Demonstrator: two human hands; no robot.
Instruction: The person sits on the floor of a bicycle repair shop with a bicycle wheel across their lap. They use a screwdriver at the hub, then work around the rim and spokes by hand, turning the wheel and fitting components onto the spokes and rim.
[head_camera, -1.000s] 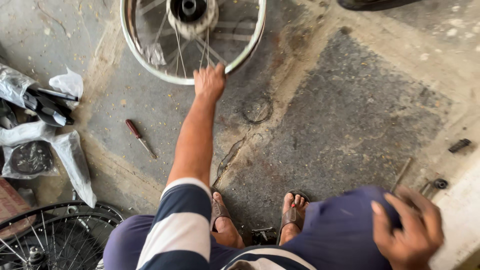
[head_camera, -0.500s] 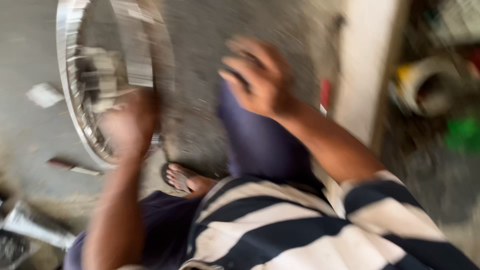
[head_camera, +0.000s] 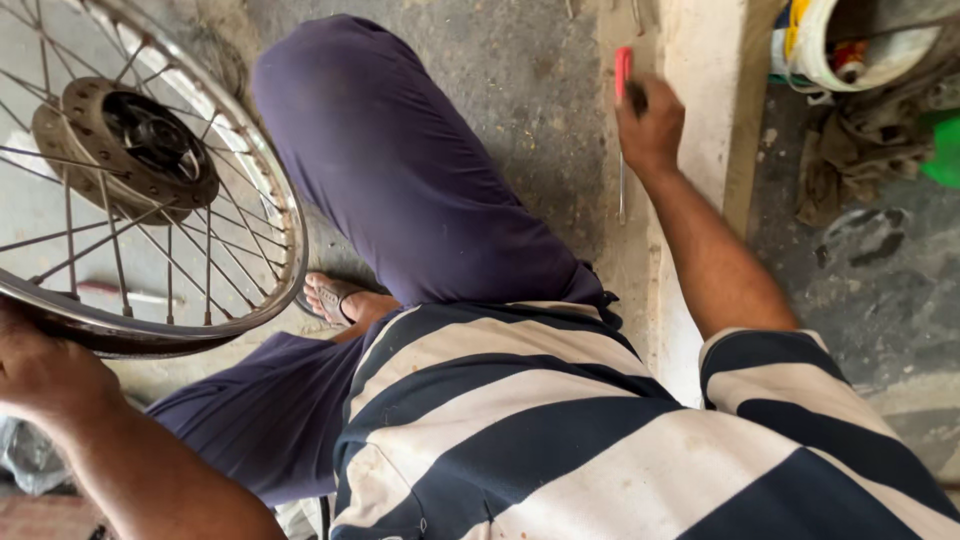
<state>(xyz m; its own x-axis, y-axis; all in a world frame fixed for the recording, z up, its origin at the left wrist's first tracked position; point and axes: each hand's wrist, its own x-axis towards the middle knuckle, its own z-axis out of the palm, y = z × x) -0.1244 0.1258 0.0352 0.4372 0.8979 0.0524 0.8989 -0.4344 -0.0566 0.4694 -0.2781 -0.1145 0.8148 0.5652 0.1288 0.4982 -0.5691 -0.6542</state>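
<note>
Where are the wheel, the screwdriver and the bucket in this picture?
wheel (head_camera: 262, 170): head view, on the metal rim.
screwdriver (head_camera: 622, 68): head view, on the red handle above the right hand (head_camera: 650, 125).
bucket (head_camera: 815, 50): head view, on the white wall at the top right.

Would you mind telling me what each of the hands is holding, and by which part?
The left hand grips the spoked wheel by its rim. The right hand holds a screwdriver by its red handle, the shaft pointing back along the forearm.
</note>
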